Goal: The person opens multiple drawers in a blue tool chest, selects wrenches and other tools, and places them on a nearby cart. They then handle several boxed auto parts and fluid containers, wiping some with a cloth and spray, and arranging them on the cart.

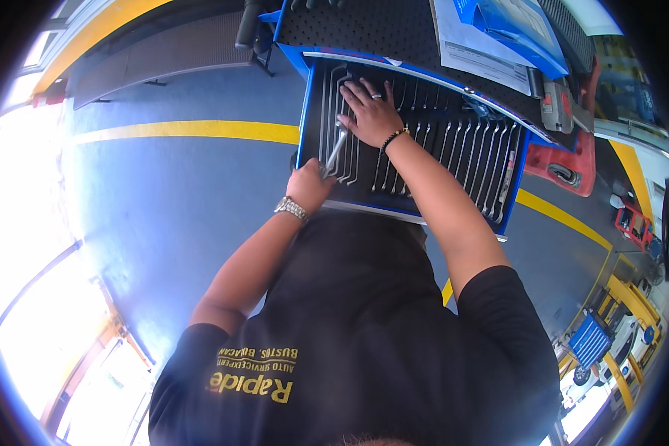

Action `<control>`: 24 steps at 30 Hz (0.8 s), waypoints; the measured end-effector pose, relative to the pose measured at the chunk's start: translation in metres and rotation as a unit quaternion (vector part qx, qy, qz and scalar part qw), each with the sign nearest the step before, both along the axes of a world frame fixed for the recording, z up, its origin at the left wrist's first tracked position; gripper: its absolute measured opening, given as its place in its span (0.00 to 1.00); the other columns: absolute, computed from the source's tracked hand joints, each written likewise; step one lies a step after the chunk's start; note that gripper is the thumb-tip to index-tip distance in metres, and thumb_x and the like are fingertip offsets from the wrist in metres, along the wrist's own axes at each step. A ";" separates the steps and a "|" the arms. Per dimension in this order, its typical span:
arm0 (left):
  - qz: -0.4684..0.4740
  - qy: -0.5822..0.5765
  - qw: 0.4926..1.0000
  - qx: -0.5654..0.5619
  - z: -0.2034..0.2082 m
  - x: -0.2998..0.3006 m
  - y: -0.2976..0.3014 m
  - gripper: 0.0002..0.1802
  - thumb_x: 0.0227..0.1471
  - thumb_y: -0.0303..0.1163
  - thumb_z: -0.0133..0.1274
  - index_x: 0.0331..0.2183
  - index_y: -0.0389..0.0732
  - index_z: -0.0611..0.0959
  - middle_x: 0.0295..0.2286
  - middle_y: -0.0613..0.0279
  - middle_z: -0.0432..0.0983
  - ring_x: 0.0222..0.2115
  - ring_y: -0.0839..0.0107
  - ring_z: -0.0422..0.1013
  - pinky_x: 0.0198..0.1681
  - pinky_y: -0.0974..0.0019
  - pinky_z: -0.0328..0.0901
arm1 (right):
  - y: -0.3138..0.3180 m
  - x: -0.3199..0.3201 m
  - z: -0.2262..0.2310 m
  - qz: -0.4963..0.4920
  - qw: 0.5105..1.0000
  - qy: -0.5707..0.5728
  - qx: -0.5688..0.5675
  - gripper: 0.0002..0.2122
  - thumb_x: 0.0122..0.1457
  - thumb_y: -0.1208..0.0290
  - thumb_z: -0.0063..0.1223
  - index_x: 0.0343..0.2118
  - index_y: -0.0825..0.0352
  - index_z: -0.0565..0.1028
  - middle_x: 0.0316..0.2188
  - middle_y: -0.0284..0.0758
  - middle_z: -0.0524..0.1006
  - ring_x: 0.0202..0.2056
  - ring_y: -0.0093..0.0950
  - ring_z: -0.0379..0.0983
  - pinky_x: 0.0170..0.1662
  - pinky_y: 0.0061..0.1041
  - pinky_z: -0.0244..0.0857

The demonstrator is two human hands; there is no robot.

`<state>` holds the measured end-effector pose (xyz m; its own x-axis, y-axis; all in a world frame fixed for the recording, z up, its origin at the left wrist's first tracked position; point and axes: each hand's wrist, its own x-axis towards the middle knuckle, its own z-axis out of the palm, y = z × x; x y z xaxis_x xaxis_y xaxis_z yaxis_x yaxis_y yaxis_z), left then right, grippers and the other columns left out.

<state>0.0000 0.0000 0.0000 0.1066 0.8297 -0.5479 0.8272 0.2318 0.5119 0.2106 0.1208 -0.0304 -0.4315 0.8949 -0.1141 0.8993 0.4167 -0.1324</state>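
Observation:
A blue tool drawer (pixel 416 216) is pulled out in front of me, lined in black and filled with rows of silver wrenches (pixel 453 152). My left hand (pixel 310 184), with a metal watch at the wrist, is closed around the lower end of a silver wrench (pixel 335 152). That wrench points up and slightly right, above the long offset wrenches at the drawer's left side. My right hand (pixel 373 115) lies palm down over the drawer's upper left part, fingers stretched out, close to the held wrench's upper end. What lies beneath its palm is hidden.
Above the drawer, the cabinet's black perforated top (pixel 372 28) carries papers (pixel 464 63), a blue box (pixel 524 33) and a grey power tool (pixel 556 108). A red case (pixel 569 167) stands at the right. A dark bench (pixel 163 56) is far left, and yellow lines (pixel 193 131) cross the floor.

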 end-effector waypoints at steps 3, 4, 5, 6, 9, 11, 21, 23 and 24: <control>-0.003 0.034 0.999 0.012 -0.005 -0.006 0.020 0.23 0.50 0.45 0.67 0.36 0.36 0.79 0.33 0.40 0.83 0.39 0.41 0.80 0.44 0.45 0.74 | 0.020 -0.008 -0.014 0.003 0.998 0.032 0.050 0.29 0.68 0.46 0.48 0.68 0.54 0.66 0.72 0.34 0.58 0.72 0.37 0.54 0.70 0.65 0.43; -0.005 0.040 0.999 0.009 -0.004 -0.006 0.022 0.23 0.51 0.45 0.67 0.36 0.36 0.79 0.33 0.40 0.83 0.38 0.40 0.79 0.44 0.45 0.73 | 0.018 -0.013 -0.016 -0.008 0.996 0.051 0.068 0.29 0.68 0.46 0.48 0.68 0.54 0.67 0.72 0.34 0.59 0.71 0.38 0.55 0.70 0.65 0.44; -0.006 0.046 0.999 0.011 -0.004 -0.006 0.022 0.22 0.51 0.45 0.67 0.35 0.36 0.79 0.33 0.40 0.83 0.38 0.40 0.79 0.44 0.44 0.73 | 0.016 -0.016 -0.017 -0.019 0.996 0.052 0.074 0.29 0.68 0.46 0.48 0.68 0.54 0.67 0.72 0.35 0.59 0.71 0.40 0.56 0.70 0.65 0.44; 0.000 0.053 0.998 0.023 -0.003 -0.009 0.021 0.24 0.51 0.46 0.68 0.34 0.35 0.78 0.31 0.40 0.83 0.37 0.40 0.79 0.42 0.44 0.73 | 0.015 -0.021 -0.019 -0.027 0.994 0.068 0.082 0.29 0.68 0.46 0.47 0.68 0.54 0.67 0.72 0.35 0.59 0.71 0.41 0.55 0.70 0.65 0.44; 0.011 0.058 0.997 0.051 -0.001 -0.008 0.017 0.25 0.50 0.47 0.69 0.32 0.35 0.78 0.29 0.40 0.82 0.35 0.40 0.79 0.40 0.44 0.73 | 0.010 -0.025 -0.016 -0.046 0.995 0.047 0.078 0.30 0.68 0.44 0.47 0.69 0.54 0.66 0.72 0.36 0.58 0.71 0.44 0.54 0.70 0.65 0.44; 0.009 0.053 0.998 0.037 0.001 -0.014 0.020 0.24 0.51 0.47 0.68 0.34 0.35 0.79 0.31 0.40 0.83 0.37 0.40 0.79 0.42 0.45 0.73 | 0.010 -0.028 -0.012 -0.053 0.996 0.019 0.075 0.32 0.67 0.41 0.46 0.69 0.54 0.65 0.72 0.36 0.57 0.72 0.46 0.53 0.69 0.65 0.45; 0.033 0.034 0.994 0.097 -0.014 -0.023 0.015 0.26 0.50 0.50 0.68 0.32 0.36 0.78 0.27 0.40 0.81 0.33 0.39 0.78 0.38 0.44 0.72 | 0.016 -0.034 0.022 -0.063 0.996 -0.027 -0.061 0.40 0.63 0.34 0.47 0.72 0.54 0.60 0.75 0.39 0.51 0.73 0.43 0.52 0.69 0.68 0.44; 0.039 0.031 0.992 0.116 -0.014 -0.014 0.017 0.27 0.50 0.50 0.69 0.33 0.36 0.78 0.27 0.40 0.81 0.33 0.39 0.78 0.38 0.44 0.72 | 0.015 -0.027 0.036 -0.080 0.995 0.010 -0.054 0.37 0.63 0.39 0.52 0.70 0.56 0.62 0.73 0.43 0.54 0.66 0.46 0.65 0.68 0.62 0.51; 0.042 0.022 0.991 0.123 -0.016 -0.012 0.018 0.27 0.49 0.50 0.69 0.33 0.36 0.78 0.28 0.40 0.81 0.33 0.38 0.78 0.37 0.44 0.72 | 0.008 -0.027 0.041 -0.090 0.995 0.031 -0.020 0.36 0.63 0.41 0.53 0.69 0.57 0.64 0.72 0.44 0.57 0.63 0.46 0.68 0.67 0.59 0.55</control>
<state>-0.0118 0.0181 -0.0156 0.0126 0.9435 -0.3310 0.8330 0.1732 0.5254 0.1840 0.1284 0.0102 -0.2711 0.9537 -0.1302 0.9488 0.2420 -0.2030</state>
